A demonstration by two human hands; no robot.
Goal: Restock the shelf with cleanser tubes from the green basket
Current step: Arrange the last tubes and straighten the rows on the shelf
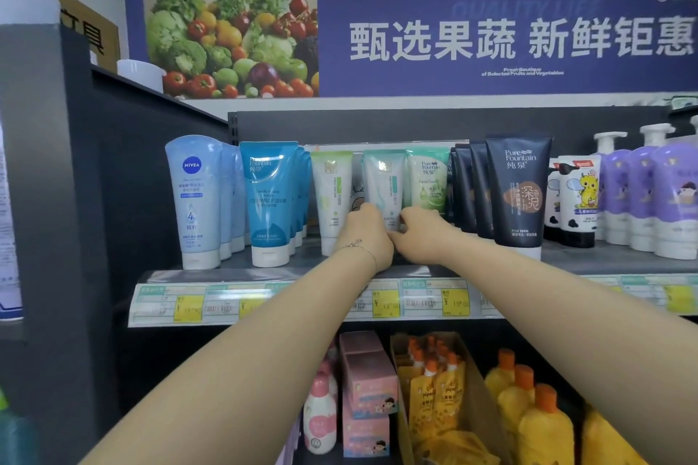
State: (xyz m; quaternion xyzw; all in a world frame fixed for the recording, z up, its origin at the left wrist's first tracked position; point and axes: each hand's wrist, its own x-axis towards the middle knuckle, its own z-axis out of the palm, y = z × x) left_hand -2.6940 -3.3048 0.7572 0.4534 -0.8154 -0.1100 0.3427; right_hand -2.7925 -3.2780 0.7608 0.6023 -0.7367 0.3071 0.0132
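A teal-and-white cleanser tube [382, 181] stands upright on the upper shelf [589, 263], cap down, its long axis running 12 to 6 o'clock. Both hands curl their fingers round its lower end. The left hand [363, 236] is at its 7 o'clock and the right hand [423, 236] at 5, equally near. One white-and-green tube [332, 192] stands at its 9 o'clock, and one green Pure Fountain tube [428, 181] at 3. The green basket is out of view.

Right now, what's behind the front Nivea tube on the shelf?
Behind the Nivea tube, at least two more pale blue tubes stand in a row. It covers their labels, so their brand cannot be read.
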